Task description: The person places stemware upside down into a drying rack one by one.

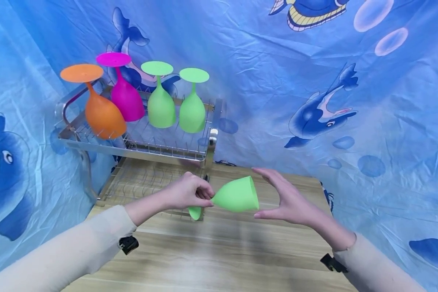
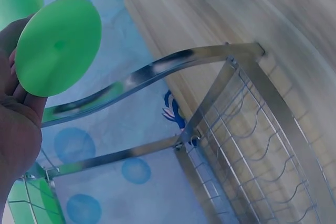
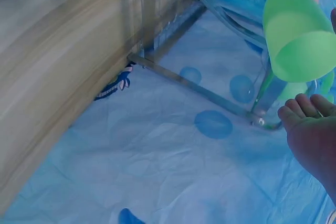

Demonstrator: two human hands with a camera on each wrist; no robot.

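Note:
A green plastic wine goblet (image 1: 237, 195) lies sideways in the air over the table, its mouth facing right. My left hand (image 1: 184, 191) pinches its stem between thumb and fingers. The goblet's round foot (image 2: 59, 45) faces the camera in the left wrist view, beside the palm. To the right, my right hand (image 1: 290, 200) is spread wide, thumb and fingers apart around the rim side. From the right wrist, its fingers (image 3: 302, 109) appear just below the goblet's mouth, holding nothing.
A two-tier metal dish rack (image 1: 157, 156) stands at the back left. Upside down on its top tier are an orange goblet (image 1: 104, 115), a magenta goblet (image 1: 127, 99) and two green goblets (image 1: 161, 107). The wooden table (image 1: 219, 259) meets a blue dolphin-print cloth (image 1: 259, 101) behind.

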